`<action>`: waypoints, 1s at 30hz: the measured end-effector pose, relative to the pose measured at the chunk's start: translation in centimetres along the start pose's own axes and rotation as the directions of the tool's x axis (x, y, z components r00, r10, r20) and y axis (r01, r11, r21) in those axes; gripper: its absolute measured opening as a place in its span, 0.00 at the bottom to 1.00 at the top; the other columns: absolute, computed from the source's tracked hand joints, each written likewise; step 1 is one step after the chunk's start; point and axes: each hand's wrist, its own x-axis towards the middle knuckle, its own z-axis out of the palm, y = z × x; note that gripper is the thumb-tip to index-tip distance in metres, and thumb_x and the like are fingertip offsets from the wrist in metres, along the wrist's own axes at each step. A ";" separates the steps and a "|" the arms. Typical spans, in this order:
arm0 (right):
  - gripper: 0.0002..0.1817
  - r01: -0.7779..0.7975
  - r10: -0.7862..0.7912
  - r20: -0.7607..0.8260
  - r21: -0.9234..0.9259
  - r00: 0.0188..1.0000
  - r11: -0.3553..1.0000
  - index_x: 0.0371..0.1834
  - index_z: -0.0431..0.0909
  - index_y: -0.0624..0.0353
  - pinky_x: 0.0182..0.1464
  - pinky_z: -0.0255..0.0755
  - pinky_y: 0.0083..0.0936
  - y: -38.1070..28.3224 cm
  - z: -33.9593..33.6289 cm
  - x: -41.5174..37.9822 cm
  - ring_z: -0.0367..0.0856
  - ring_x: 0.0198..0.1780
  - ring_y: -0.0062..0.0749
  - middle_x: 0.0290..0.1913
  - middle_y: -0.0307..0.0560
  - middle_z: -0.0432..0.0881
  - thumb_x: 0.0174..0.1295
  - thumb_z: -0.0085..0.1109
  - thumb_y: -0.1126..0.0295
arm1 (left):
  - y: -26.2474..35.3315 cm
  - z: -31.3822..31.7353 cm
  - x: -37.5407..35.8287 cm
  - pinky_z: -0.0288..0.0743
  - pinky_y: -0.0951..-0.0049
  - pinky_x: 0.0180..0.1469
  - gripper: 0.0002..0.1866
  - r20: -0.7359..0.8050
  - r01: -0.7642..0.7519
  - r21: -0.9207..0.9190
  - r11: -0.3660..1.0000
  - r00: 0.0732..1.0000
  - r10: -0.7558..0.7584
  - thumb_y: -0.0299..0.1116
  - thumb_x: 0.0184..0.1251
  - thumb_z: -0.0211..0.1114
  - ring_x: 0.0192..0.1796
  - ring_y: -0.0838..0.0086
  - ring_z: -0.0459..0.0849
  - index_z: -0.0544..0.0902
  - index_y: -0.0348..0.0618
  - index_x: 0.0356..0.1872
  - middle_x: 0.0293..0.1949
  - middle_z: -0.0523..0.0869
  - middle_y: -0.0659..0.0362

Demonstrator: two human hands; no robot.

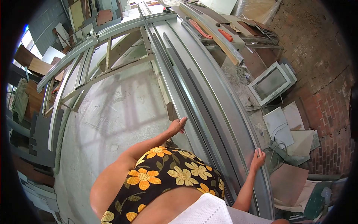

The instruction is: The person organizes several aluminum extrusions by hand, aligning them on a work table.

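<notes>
A long silver metal table (233, 108), built like the sliding bed of a panel saw, runs away from me with grooves along its length. My left hand (178, 126) is at its left edge, with the fingers curled in against the rail. At the right edge is my right hand (257, 159), thumb and fingers closed at the border of the metal. Between the hands lie dark grey metal strips (197, 99), lengthwise on the table. The undersides of both hands are hidden.
A metal frame with a curved-looking fence (130, 24) extends left from the table's far end. Red-handled tools (225, 35) lie on a bench at right. A white framed panel (270, 84), loose boards (291, 130) and a brick wall (332, 112) stand beyond. A hose (63, 138) runs along the left floor.
</notes>
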 end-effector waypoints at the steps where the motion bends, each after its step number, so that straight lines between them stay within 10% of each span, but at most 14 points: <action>1: 0.16 -0.001 0.001 0.013 0.013 1.000 1.000 0.44 0.81 0.57 0.45 0.68 0.35 -0.5 0.7 0.6 0.75 0.42 0.45 0.39 0.51 0.77 0.58 0.57 0.59 | -0.3 0.2 0.0 0.78 0.69 0.27 0.39 -0.007 0.002 -0.006 1.000 1.000 -0.002 0.65 0.60 0.47 0.23 0.62 0.84 0.76 0.29 0.20 0.20 0.81 0.47; 30: 0.15 -0.045 0.048 0.026 -0.107 0.999 0.993 0.45 0.81 0.49 0.44 0.68 0.40 -8.3 8.8 6.9 0.73 0.44 0.40 0.39 0.42 0.75 0.59 0.55 0.56 | 0.7 0.6 -1.2 0.76 0.70 0.30 0.37 0.005 -0.002 0.062 0.998 1.000 0.002 0.65 0.60 0.47 0.25 0.64 0.84 0.76 0.33 0.23 0.21 0.81 0.50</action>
